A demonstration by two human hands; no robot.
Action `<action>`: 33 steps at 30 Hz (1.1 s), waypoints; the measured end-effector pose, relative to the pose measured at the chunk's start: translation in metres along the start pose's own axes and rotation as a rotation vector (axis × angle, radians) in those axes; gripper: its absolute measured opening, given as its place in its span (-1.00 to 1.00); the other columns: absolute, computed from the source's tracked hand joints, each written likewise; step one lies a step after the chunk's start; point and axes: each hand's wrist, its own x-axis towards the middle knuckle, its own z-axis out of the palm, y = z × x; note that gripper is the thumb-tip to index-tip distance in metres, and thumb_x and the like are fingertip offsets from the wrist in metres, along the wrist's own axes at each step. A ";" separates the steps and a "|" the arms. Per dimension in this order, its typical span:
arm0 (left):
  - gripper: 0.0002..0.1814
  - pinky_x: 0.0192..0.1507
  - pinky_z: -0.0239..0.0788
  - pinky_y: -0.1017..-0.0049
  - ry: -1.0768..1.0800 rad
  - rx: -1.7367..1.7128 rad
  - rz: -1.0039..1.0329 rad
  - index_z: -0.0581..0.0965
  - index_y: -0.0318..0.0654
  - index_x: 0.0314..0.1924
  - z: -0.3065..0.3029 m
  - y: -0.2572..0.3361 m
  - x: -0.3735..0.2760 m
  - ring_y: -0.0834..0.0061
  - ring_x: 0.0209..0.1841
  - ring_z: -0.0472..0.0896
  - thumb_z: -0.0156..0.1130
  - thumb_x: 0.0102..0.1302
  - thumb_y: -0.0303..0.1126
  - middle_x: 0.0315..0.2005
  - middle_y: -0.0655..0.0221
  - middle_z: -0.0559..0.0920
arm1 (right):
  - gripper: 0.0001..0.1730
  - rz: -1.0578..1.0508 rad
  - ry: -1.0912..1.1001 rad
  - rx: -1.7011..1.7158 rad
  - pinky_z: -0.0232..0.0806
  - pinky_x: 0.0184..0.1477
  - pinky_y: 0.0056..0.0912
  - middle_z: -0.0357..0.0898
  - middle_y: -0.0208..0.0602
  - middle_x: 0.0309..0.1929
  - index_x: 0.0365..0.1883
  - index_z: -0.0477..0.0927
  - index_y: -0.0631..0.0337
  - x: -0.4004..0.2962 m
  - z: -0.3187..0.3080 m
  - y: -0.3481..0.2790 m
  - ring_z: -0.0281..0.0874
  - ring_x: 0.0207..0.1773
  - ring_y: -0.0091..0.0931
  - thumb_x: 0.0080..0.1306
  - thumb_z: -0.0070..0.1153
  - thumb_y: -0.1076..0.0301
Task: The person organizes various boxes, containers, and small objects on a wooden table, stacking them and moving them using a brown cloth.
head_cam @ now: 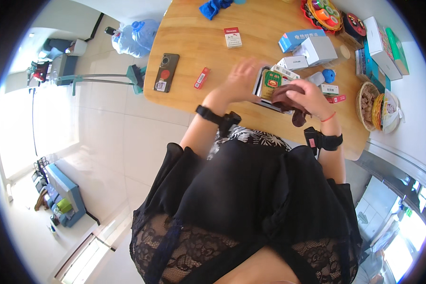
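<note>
My right hand (311, 98) grips a dark brown cloth (287, 96), part of which hangs down below the fingers. The cloth lies over the right side of a shallow box (257, 84) near the table's front edge. In that box sit a gold and green carton (269, 85) and a white carton (285, 72) bearing a barcode. My left hand (243, 80), blurred, is at the box's left side with fingers spread and holds nothing. Its thumb is near the box's front left corner; whether it touches is unclear.
On the wooden table (191, 42) are a phone (166, 72), a small red carton (202, 78), a cigarette pack (233, 37) and a blue cloth (213, 7). White boxes (317, 49), a blue ball (328, 76) and baskets (365, 106) stand to the right.
</note>
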 end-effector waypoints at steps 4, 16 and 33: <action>-0.19 0.44 -0.07 0.07 -0.005 0.352 -0.332 0.35 0.06 0.34 -0.053 -0.009 -0.011 0.01 0.49 0.01 0.43 0.03 -0.17 0.42 0.07 0.16 | -0.57 0.051 0.217 0.149 0.35 -0.12 -0.56 0.57 -0.47 -0.13 0.00 0.61 0.28 -0.015 -0.029 0.040 0.45 -0.12 -0.64 0.38 0.10 0.10; -0.69 -0.13 0.47 0.27 0.266 0.017 -0.311 0.59 -0.12 -0.05 -0.054 -0.005 0.005 0.15 -0.16 0.63 0.31 0.22 -0.24 -0.16 0.18 0.64 | -0.70 -0.050 0.304 0.070 0.33 -0.07 -0.58 0.55 -0.51 -0.20 -0.01 0.55 0.17 -0.046 -0.027 0.072 0.45 -0.14 -0.70 0.41 0.06 0.19; -0.28 0.28 0.21 0.28 -0.225 0.032 -0.041 0.46 -0.16 0.19 -0.018 0.051 0.033 0.12 0.24 0.38 0.50 -0.01 -0.19 0.18 0.18 0.44 | -0.59 0.120 0.191 -0.081 0.39 -0.05 -0.46 0.64 -0.33 -0.14 0.02 0.58 0.27 -0.024 0.001 0.105 0.54 -0.13 -0.58 0.39 0.05 0.13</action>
